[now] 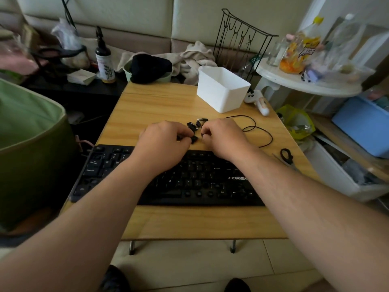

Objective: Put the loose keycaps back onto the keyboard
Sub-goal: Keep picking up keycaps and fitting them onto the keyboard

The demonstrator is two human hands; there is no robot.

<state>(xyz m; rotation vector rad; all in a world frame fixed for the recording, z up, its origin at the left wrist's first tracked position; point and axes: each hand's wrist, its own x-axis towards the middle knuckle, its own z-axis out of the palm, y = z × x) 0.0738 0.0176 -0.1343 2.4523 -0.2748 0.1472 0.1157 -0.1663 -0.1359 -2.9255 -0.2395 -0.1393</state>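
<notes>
A black keyboard [168, 178] lies across the small wooden table [160, 106], with bare switch stems showing in its lower rows. Just beyond its far edge lies a small heap of loose black keycaps [192, 125]. My left hand [166, 138] hovers at the heap with fingers curled, pinching a black keycap [185, 137] at its fingertips. My right hand [223, 134] sits on the other side of the heap, fingers curled; something dark shows at its fingertips, but I cannot tell if it holds a keycap. Both forearms cross over the keyboard.
A white plastic bin [223, 89] stands at the table's far right. The keyboard's black cable [259, 131] loops right of my hands. Scissors [287, 157] lie at the right edge. A green cushion [31, 144] is at left, and a cluttered white side table [305, 81] at right.
</notes>
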